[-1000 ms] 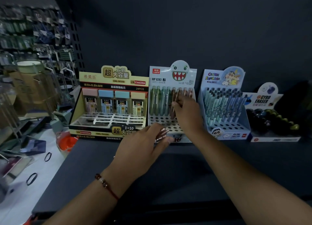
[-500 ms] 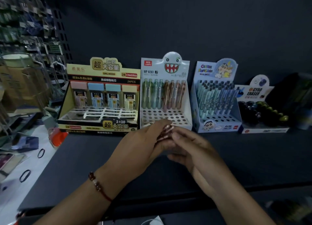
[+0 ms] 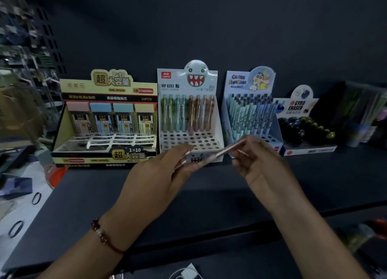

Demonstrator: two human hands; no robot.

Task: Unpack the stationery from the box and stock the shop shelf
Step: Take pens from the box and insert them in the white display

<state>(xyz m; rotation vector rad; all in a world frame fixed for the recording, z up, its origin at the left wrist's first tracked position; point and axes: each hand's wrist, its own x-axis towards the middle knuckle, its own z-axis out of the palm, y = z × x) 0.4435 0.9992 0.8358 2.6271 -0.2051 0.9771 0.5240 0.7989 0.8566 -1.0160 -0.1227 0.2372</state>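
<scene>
Centre of frame: left hand (image 3: 159, 174) curled around a small bundle of pink mechanical pencils (image 3: 185, 163), tips protruding toward the display; bundle apparently kept there as reserve stock for feeding. Beaded bracelet (image 3: 102, 235) on that wrist.

Right of centre: right hand (image 3: 261, 163) pinching a single pink pencil (image 3: 232, 147) between thumb and fingertips, pencil tilted, one end toward the left hand's bundle. Blurred; exact finger contact hard to read. Judged: one pencil separated from the bundle, ready for insertion.

Behind the hands, centre: LANTU pencil display box (image 3: 188, 111) with monster-face header, standing on the dark shelf (image 3: 209, 195). Back row filled with green, teal and pink-brown pencils upright in the perforated tray; front rows of holes vacant. Upright seating judged to keep barrels visible to customers.

Left of frame: pencil-lead display box (image 3: 104, 119), four refill cases along its back row, white divider grid in front unfilled. Right of centre: Crayon Shin-chan pen display (image 3: 249, 111), nearly full. Far right: Gyro Eraser box (image 3: 303, 128) with dark round erasers.

Supply box not identified in view. Stocking of the LANTU tray judged partly complete; next insertion calls for aligning the pencil tip with a vacant hole without disturbing the seated row.
</scene>
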